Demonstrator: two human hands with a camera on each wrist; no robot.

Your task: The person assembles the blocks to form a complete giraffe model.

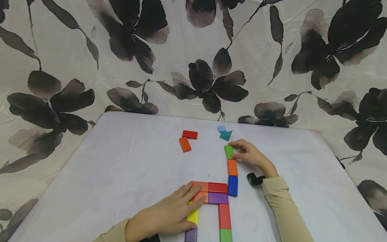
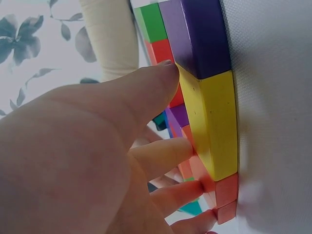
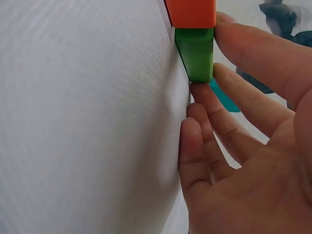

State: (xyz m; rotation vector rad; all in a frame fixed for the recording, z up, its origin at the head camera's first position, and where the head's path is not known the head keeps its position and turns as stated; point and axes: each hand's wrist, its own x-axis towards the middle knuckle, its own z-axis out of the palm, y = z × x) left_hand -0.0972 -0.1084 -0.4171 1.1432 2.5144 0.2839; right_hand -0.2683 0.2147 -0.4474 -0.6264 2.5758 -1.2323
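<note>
In the head view, my right hand (image 1: 248, 154) is at the green block (image 1: 229, 152) at the far end of a row. Its thumb touches the block's near right side and a fingertip lies at its far end. Below it in line come an orange block (image 1: 232, 167) and a blue block (image 1: 232, 186). My left hand (image 1: 169, 210) rests with spread fingers on two orange blocks (image 1: 201, 187), its thumb by the joint of a yellow block (image 1: 192, 215) and a purple block (image 1: 190, 236). Red (image 1: 217, 187) and purple (image 1: 218, 198) blocks adjoin the orange ones.
Two loose blocks, red (image 1: 189, 134) and orange (image 1: 185, 144), lie farther back. A light blue block (image 1: 222, 129) and a teal triangle (image 1: 226, 135) lie beyond the green one. Red (image 1: 224, 216) and green (image 1: 225, 235) blocks form a leg nearer. The white table (image 1: 121, 161) meets a floral cloth behind.
</note>
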